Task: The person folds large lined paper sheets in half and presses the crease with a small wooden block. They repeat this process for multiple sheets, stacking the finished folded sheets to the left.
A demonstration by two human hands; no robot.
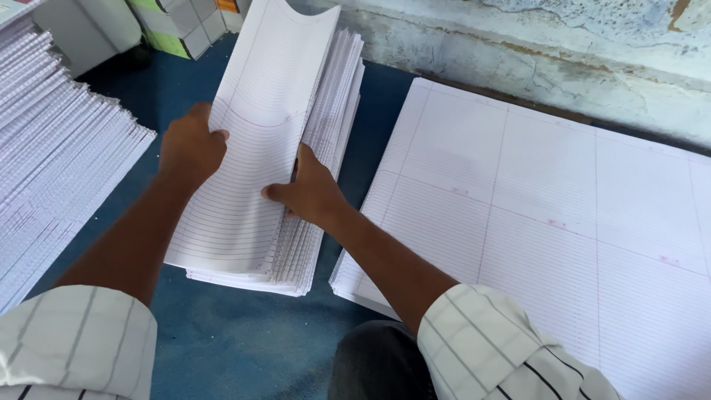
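1. Left hand [191,148]: curled on the left edge of the folded stack [270,148], fingers tucked under the top sheets, thumb on top. Grip light; could slip and let the lifted sheets spring flat.
2. Right hand [309,189]: clamped on the stack's right edge, thumb across the ruled face, fingers hidden among the stepped layers. Could drag the lower folds askew if pulled sideways.
3. Stack: on the blue floor [237,341], top sheets bowed upward in a curve between both hands. Could crease at the bend if squeezed harder.
4. Right of the stack: big flat sheets [563,222], just beside. Forearm crossing their near corner could scuff or shift them.
5. Left of the stack: slanted pile [52,155], near. Could slide if bumped by an elbow.
6. Beyond the stack: boxes [185,26] by the wall [555,52].
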